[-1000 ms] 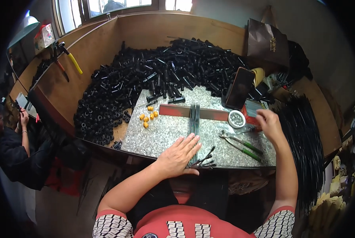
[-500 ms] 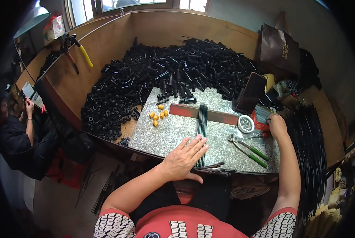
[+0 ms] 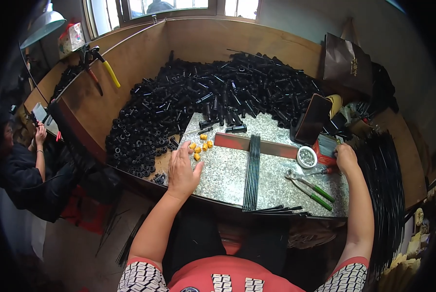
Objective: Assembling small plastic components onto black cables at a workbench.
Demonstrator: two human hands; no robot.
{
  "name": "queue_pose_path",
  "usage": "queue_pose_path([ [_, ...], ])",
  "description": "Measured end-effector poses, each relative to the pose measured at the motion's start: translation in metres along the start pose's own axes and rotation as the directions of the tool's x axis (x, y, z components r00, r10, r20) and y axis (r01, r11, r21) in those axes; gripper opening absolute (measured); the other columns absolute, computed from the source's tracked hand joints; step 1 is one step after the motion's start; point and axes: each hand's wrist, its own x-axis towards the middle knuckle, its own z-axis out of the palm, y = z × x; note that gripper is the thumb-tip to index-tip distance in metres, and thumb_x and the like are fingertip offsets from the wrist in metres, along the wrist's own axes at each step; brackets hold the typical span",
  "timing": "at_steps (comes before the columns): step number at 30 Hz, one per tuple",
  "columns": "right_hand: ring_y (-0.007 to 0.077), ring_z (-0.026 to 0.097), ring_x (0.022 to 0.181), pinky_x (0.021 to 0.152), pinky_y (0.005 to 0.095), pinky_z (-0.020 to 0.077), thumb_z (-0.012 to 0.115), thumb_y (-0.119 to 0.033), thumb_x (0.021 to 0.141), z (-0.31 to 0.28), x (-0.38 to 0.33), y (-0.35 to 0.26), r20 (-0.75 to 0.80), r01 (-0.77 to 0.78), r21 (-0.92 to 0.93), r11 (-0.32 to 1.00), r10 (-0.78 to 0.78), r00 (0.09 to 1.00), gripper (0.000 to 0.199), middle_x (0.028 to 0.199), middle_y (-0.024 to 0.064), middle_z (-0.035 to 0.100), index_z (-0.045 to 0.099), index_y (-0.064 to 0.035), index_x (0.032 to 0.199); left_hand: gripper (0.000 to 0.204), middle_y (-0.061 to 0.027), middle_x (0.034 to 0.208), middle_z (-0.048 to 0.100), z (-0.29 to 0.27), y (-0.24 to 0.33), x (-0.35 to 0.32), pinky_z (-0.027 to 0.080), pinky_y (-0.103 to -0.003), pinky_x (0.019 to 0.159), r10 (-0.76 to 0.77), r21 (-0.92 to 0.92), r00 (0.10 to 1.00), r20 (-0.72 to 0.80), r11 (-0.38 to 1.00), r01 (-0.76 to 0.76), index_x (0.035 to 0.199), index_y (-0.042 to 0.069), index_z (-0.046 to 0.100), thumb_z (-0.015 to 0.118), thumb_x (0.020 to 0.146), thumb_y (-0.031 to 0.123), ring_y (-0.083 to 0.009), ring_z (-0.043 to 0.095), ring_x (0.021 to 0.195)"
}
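Observation:
My left hand (image 3: pixel 183 170) lies flat with fingers spread on the speckled metal sheet (image 3: pixel 223 177), its fingertips just short of a few small orange pieces (image 3: pixel 201 146). It holds nothing. My right hand (image 3: pixel 345 158) is at the sheet's right edge, fingers curled against a small red box (image 3: pixel 325 146), beside a red-handled tool (image 3: pixel 325 171). Whether it grips anything is hidden. A straight bundle of thin black rods (image 3: pixel 252 170) lies between the hands, crossing a red bar (image 3: pixel 232 141).
A large heap of black tubes (image 3: pixel 203 102) fills the wooden bench behind the sheet. Green-handled pliers (image 3: pixel 310 187), a round tin (image 3: pixel 306 156) and a propped phone (image 3: pixel 314 118) sit at right. Long black rods (image 3: pixel 383 185) are stacked far right. Another person (image 3: pixel 28 165) sits at left.
My left hand has moved from the sheet's front edge near the rod bundle to the left and forward, up to the orange pieces. My right hand has stayed by the red box.

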Motion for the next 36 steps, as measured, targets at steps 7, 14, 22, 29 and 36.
queue_pose_path([
  [7,0.0369,0.062,0.083,0.074,0.0435,0.0495,0.055,0.0,0.075,-0.002,0.002,0.001,0.029,0.004,-0.008,1.0,-0.004,1.0,0.011,0.085,0.0201,0.064,0.066,0.0002,0.074,0.061,-0.0101,0.094,0.058,0.005,-0.002,0.005,0.042,-0.039,0.084,-0.052,0.024,0.998,0.029,0.998,0.051,0.126,0.003,0.041,0.071,0.073,0.003,-0.0298,0.052,0.092],
  [14,0.0378,0.06,0.088,0.078,0.0435,0.0486,0.063,0.0,0.073,0.004,0.0,0.008,0.049,0.005,0.005,1.0,-0.005,0.999,0.008,0.09,0.0203,0.062,0.065,0.0012,0.081,0.055,-0.0078,0.093,0.062,-0.034,0.037,-0.006,0.043,-0.033,0.083,-0.114,-0.292,0.988,-0.1,0.953,0.081,0.125,0.002,0.043,0.07,0.077,0.002,-0.0211,0.057,0.088],
  [22,0.037,0.06,0.087,0.077,0.0442,0.0481,0.058,-0.002,0.077,-0.004,0.003,-0.004,0.048,0.021,0.018,1.0,-0.022,0.999,0.006,0.087,0.0196,0.063,0.063,0.0016,0.076,0.051,-0.0161,0.085,0.068,-0.145,0.146,-0.049,0.046,-0.026,0.055,0.38,-0.997,0.922,-0.074,-0.037,-0.065,0.117,0.001,0.046,0.074,0.081,0.022,-0.0227,0.06,0.075],
  [29,0.0369,0.057,0.09,0.08,0.0439,0.0468,0.058,0.0,0.077,0.005,0.0,0.007,0.021,0.01,-0.051,0.999,-0.009,1.0,0.006,0.089,0.0189,0.06,0.062,-0.0003,0.081,0.061,-0.0162,0.095,0.069,-0.149,0.156,-0.031,0.047,-0.032,0.069,0.72,-0.984,0.691,-0.062,-0.16,0.079,0.124,-0.007,0.047,0.079,0.075,0.012,-0.0223,0.058,0.084],
  [36,0.0358,0.057,0.092,0.082,0.0423,0.0463,0.061,-0.001,0.076,0.003,-0.001,0.007,0.026,0.06,0.055,0.997,-0.061,0.998,0.006,0.089,0.0173,0.06,0.061,0.0,0.082,0.052,-0.0148,0.096,0.068,-0.119,0.176,-0.051,0.048,-0.033,0.068,0.486,-0.84,0.742,-0.461,-0.509,-0.189,0.117,-0.008,0.053,0.078,0.075,0.009,-0.0235,0.059,0.083],
])
